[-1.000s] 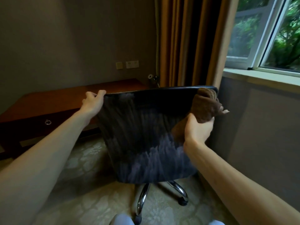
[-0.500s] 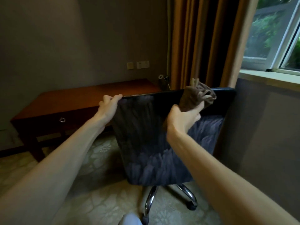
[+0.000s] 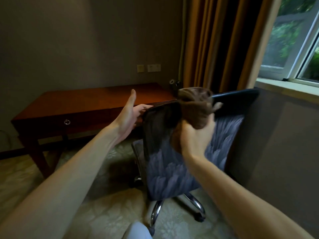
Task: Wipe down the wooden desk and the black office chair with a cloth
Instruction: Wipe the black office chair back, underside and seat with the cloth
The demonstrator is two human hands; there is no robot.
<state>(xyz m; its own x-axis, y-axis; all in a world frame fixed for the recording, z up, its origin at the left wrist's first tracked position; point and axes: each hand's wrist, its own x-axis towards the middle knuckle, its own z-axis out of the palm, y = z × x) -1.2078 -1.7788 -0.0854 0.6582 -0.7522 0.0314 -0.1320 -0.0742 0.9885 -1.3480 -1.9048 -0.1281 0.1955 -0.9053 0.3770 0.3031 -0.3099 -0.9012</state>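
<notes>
Chair [image 3: 181,163]: centre, its back facing the viewer, wall close at 3 o'clock.
Desk [image 3: 89,100]: 10 o'clock, carpet [image 3: 103,213] between.
Left hand [image 3: 128,116]: spread, fingertips on chair's top-left edge.
Right hand [image 3: 195,135]: gripping cloth [image 3: 195,107] on top edge.

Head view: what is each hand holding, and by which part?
Right hand grips the bunched brown cloth by its lower end. Left hand holds nothing; its fingers rest on the chair back's top left edge.
</notes>
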